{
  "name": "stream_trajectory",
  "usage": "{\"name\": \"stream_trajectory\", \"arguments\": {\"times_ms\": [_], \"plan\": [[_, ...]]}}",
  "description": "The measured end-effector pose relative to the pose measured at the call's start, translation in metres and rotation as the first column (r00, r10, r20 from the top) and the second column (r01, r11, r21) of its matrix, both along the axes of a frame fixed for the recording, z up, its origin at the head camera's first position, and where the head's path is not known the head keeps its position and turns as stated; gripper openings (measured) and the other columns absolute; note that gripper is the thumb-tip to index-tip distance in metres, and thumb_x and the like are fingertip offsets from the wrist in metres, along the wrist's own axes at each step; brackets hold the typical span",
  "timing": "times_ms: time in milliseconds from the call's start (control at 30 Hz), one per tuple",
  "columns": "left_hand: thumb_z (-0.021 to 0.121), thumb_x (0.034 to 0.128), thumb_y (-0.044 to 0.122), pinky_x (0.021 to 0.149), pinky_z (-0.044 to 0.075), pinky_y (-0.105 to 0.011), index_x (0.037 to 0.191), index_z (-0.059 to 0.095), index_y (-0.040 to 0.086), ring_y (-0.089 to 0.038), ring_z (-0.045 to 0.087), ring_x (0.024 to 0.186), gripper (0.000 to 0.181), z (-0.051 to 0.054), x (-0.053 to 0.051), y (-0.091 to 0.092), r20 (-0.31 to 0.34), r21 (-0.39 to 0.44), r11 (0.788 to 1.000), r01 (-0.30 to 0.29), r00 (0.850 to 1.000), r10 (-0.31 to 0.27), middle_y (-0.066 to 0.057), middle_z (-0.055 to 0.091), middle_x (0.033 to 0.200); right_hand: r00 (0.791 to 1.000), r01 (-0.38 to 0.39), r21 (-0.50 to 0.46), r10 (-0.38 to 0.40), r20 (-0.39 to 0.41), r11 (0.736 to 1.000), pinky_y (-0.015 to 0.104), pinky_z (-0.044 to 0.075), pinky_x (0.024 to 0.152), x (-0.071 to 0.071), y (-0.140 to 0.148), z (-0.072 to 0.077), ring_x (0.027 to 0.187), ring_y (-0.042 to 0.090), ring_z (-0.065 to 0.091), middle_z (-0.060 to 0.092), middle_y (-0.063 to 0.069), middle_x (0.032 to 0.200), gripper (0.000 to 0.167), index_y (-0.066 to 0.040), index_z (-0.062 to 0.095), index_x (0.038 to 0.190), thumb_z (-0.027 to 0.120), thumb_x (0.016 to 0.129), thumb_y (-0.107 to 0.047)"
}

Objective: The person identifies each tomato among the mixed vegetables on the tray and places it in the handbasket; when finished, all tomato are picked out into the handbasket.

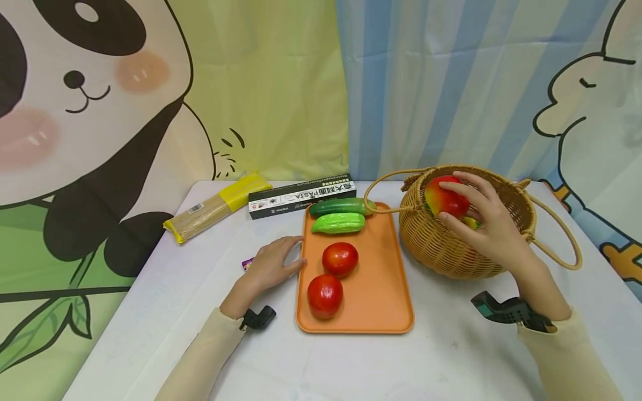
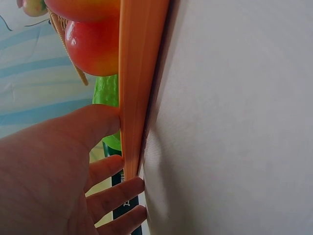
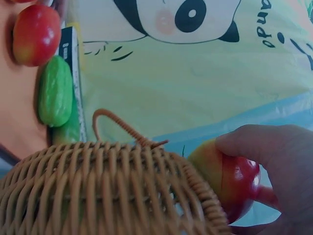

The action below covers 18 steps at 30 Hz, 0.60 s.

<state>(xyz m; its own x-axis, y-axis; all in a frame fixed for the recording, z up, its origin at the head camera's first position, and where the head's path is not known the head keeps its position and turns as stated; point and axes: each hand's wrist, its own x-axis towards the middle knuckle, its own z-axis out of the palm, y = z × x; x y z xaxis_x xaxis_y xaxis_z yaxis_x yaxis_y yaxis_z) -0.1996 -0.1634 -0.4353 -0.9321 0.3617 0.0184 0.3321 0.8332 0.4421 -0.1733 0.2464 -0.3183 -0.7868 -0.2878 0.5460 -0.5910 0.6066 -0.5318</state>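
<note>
My right hand (image 1: 486, 223) grips a round red-and-yellow fruit (image 1: 446, 195) at the mouth of a wicker basket (image 1: 441, 250). In the right wrist view the thumb lies across the fruit (image 3: 227, 181), beside the basket's rim. My left hand (image 1: 271, 267) rests against the left edge of an orange tray (image 1: 376, 278), thumb and fingertips touching its side. On the tray lie two glossy red fruits (image 1: 340, 259), a bright green bumpy vegetable (image 1: 338, 223) and a dark green cucumber (image 1: 341, 206). Inside the basket something yellow shows, mostly hidden by the hand.
Behind the tray lies a black-and-white pasta box (image 1: 301, 196). Left of it is a yellow packet of dry noodles (image 1: 215, 209). A small purple item (image 1: 246, 263) peeks out by my left hand. One basket handle (image 1: 381, 210) hangs over the tray's far right corner.
</note>
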Motion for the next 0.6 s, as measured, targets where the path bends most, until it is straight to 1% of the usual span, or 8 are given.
{"name": "stream_trajectory", "arguments": {"times_ms": [67, 133, 167, 200, 400, 533, 567, 600], "plan": [[0.058, 0.0946, 0.043, 0.109, 0.032, -0.057, 0.145, 0.045, 0.016, -0.03, 0.041, 0.137, 0.059, 0.0, 0.0, 0.0, 0.002, -0.002, 1.0, -0.001, 1.0, 0.001, -0.009, 0.049, 0.146, 1.0, 0.009, 0.007, -0.01, 0.015, 1.0, -0.001, 0.037, 0.083, -0.002, 0.003, -0.003, 0.121, 0.023, 0.048, 0.034, 0.018, 0.149, 0.058, -0.005, 0.055, 0.135, 0.073, 0.081, 0.007], [0.058, 0.0947, 0.043, 0.109, 0.032, -0.057, 0.146, 0.045, 0.016, -0.03, 0.041, 0.137, 0.059, 0.0, 0.0, 0.001, 0.005, -0.002, 1.0, -0.002, 1.0, 0.002, -0.01, 0.048, 0.146, 0.999, 0.016, 0.009, -0.016, 0.027, 1.0, -0.001, 0.037, 0.083, -0.003, 0.006, -0.005, 0.119, 0.039, 0.048, 0.034, 0.02, 0.149, 0.058, -0.004, 0.055, 0.135, 0.073, 0.082, 0.006], [0.058, 0.0947, 0.043, 0.11, 0.032, -0.057, 0.146, 0.045, 0.016, -0.03, 0.041, 0.137, 0.059, 0.001, 0.0, 0.001, 0.006, -0.001, 1.0, -0.002, 1.0, 0.002, -0.01, 0.048, 0.146, 0.999, 0.018, 0.01, -0.018, 0.03, 1.0, -0.002, 0.036, 0.082, -0.004, 0.008, -0.006, 0.117, 0.044, 0.048, 0.034, 0.021, 0.149, 0.057, -0.004, 0.055, 0.135, 0.073, 0.082, 0.006], [0.058, 0.0948, 0.043, 0.11, 0.032, -0.057, 0.146, 0.045, 0.016, -0.03, 0.041, 0.138, 0.059, 0.001, 0.0, 0.001, 0.007, -0.001, 1.0, -0.002, 1.0, 0.002, -0.01, 0.048, 0.146, 0.999, 0.019, 0.01, -0.02, 0.034, 1.0, -0.002, 0.036, 0.082, -0.006, 0.01, -0.007, 0.117, 0.047, 0.048, 0.034, 0.021, 0.148, 0.057, -0.004, 0.054, 0.135, 0.073, 0.082, 0.006], [0.059, 0.0947, 0.042, 0.11, 0.031, -0.057, 0.145, 0.046, 0.015, -0.031, 0.041, 0.137, 0.059, 0.003, 0.0, 0.001, 0.003, 0.004, 1.0, 0.0, 1.0, 0.0, -0.01, 0.048, 0.146, 0.997, 0.055, 0.048, -0.057, 0.048, 0.997, -0.004, 0.032, 0.082, -0.012, 0.02, -0.01, 0.118, 0.048, 0.045, 0.035, 0.022, 0.148, 0.057, -0.006, 0.054, 0.137, 0.073, 0.084, 0.001], [0.059, 0.0946, 0.042, 0.11, 0.031, -0.057, 0.145, 0.046, 0.014, -0.031, 0.041, 0.137, 0.059, 0.003, 0.001, 0.001, 0.007, 0.007, 1.0, 0.002, 1.0, -0.002, -0.011, 0.048, 0.146, 0.994, 0.084, 0.081, -0.089, 0.063, 0.993, -0.005, 0.029, 0.081, -0.015, 0.024, -0.011, 0.117, 0.05, 0.045, 0.036, 0.024, 0.145, 0.055, -0.005, 0.053, 0.137, 0.073, 0.085, -0.003], [0.058, 0.0947, 0.042, 0.11, 0.031, -0.057, 0.145, 0.046, 0.015, -0.031, 0.041, 0.137, 0.059, 0.003, 0.001, 0.001, 0.008, 0.007, 1.0, 0.001, 1.0, -0.001, -0.011, 0.048, 0.146, 0.993, 0.091, 0.093, -0.097, 0.069, 0.992, -0.004, 0.029, 0.08, -0.015, 0.025, -0.011, 0.117, 0.05, 0.046, 0.037, 0.024, 0.145, 0.055, -0.004, 0.052, 0.137, 0.073, 0.086, -0.004], [0.058, 0.0947, 0.042, 0.11, 0.031, -0.057, 0.145, 0.046, 0.014, -0.031, 0.041, 0.137, 0.059, 0.003, 0.001, 0.001, 0.009, 0.008, 1.0, 0.001, 1.0, -0.001, -0.011, 0.048, 0.146, 0.992, 0.094, 0.107, -0.103, 0.075, 0.99, 0.0, 0.037, 0.083, -0.016, 0.025, -0.01, 0.117, 0.051, 0.047, 0.037, 0.025, 0.145, 0.055, -0.004, 0.051, 0.137, 0.073, 0.086, -0.004]]}}
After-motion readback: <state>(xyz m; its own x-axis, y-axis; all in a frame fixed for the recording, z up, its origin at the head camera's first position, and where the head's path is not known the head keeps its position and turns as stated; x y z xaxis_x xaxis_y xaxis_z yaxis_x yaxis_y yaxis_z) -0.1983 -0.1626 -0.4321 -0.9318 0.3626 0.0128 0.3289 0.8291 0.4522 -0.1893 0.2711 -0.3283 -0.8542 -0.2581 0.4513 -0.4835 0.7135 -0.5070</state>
